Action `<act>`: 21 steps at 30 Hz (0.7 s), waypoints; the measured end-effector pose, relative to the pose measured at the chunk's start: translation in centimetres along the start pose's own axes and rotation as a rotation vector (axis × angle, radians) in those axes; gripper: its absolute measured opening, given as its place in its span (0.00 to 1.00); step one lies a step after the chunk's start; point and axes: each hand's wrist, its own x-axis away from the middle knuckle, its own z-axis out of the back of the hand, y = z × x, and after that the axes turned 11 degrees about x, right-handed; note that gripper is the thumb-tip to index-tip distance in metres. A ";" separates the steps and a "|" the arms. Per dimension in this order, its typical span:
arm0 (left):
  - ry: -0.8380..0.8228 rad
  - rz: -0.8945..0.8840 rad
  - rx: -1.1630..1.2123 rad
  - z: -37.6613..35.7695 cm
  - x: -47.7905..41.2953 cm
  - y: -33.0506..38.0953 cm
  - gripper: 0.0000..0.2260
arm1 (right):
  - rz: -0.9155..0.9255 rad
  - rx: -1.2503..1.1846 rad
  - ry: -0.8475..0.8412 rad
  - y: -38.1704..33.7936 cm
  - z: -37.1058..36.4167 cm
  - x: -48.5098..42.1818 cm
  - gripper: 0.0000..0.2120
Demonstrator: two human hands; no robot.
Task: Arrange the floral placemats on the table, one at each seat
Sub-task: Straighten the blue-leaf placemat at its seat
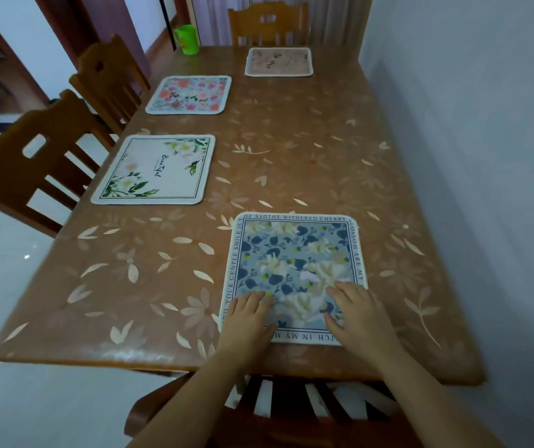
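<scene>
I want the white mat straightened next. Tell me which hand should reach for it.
Left, probably. The left hand rests on the left part of the blue mat, on the side where the white mat lies; the right hand would have to cross the left arm.

Left hand (249, 320) and right hand (358, 313) bare; forearms (194, 394) unsleeved.

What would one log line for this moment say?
left hand: flat on blue placemat | right hand: flat on same | table: four mats laid
</scene>
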 end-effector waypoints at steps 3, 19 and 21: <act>-0.023 -0.002 0.046 -0.9 -0.3 -0.3 0.23 | 0.034 -0.013 -0.046 0.2 -1.6 1.0 0.19; -0.166 0.016 -0.004 -2.3 0.5 -1.2 0.11 | 0.064 -0.001 -0.297 0.4 -5.6 2.2 0.10; -0.177 0.012 -0.029 -2.3 0.6 -1.3 0.09 | 0.043 -0.004 -0.307 0.4 -5.7 2.1 0.08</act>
